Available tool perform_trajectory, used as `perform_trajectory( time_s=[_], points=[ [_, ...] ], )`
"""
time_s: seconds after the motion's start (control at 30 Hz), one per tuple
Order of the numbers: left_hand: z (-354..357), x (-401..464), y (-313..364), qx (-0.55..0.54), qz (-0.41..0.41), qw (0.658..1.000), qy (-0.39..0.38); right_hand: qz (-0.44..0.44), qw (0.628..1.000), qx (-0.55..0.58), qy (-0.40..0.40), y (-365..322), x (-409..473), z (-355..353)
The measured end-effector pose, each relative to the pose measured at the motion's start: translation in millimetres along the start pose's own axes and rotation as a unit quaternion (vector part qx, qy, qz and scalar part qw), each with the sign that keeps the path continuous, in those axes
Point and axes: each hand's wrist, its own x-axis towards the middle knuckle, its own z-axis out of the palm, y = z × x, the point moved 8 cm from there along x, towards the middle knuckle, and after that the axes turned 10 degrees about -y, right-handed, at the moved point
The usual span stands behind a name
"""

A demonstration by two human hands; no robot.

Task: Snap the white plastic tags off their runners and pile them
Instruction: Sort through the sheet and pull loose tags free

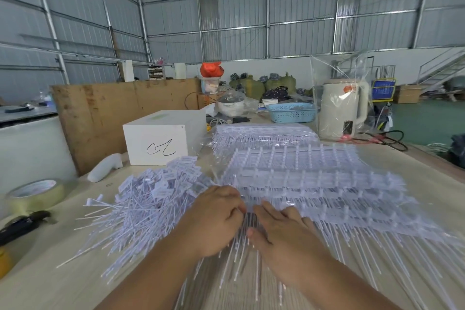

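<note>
Sheets of white plastic tags on their runners (314, 184) lie spread across the right of the table, overlapping, their thin tails pointing toward me. A loose pile of snapped-off tags (151, 199) lies to the left. My left hand (214, 221) is at the left end of the nearest sheet, fingers curled onto tags there. My right hand (279, 229) lies flat on the same sheet just to the right, fingers stretched out and pressing down. A second stack of tag sheets (264, 133) in clear wrap lies further back.
A white box with a scribble (161, 141) stands behind the pile, a white bottle (105, 166) beside it. A tape roll (35, 194) and a black tool (20, 226) lie at the left edge. A blue basket (292, 112) and a wrapped kettle (342, 111) stand at the back.
</note>
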Motion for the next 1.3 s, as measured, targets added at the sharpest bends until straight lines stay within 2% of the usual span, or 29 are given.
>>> perform_trajectory(
  time_s=[0.07, 0.27, 0.47, 0.67, 0.97, 1.3],
  points=[
    [0, -1, 1, -0.033, 0.006, 0.999, 0.000, -0.004, 1.000, -0.009, 0.003, -2, -1, 1],
    [1, -1, 4, -0.040, 0.005, 0.999, -0.006, -0.025, 0.995, -0.007, 0.100, -5, -9, -21],
    [19, 1, -5, -0.027, -0.024, 0.997, -0.070, 0.014, 0.993, -0.016, 0.112, 1, -7, -21],
    [24, 2, -9, -0.039, -0.041, 0.994, -0.091, 0.026, 0.989, -0.005, 0.143, 4, -10, -25],
    [19, 2, -11, -0.096, -0.027, 0.993, -0.063, 0.015, 0.991, -0.012, 0.132, 5, -6, -19],
    [24, 3, -7, -0.092, -0.015, 0.993, -0.078, -0.002, 0.980, -0.017, 0.198, 3, -15, -44]
  ],
)
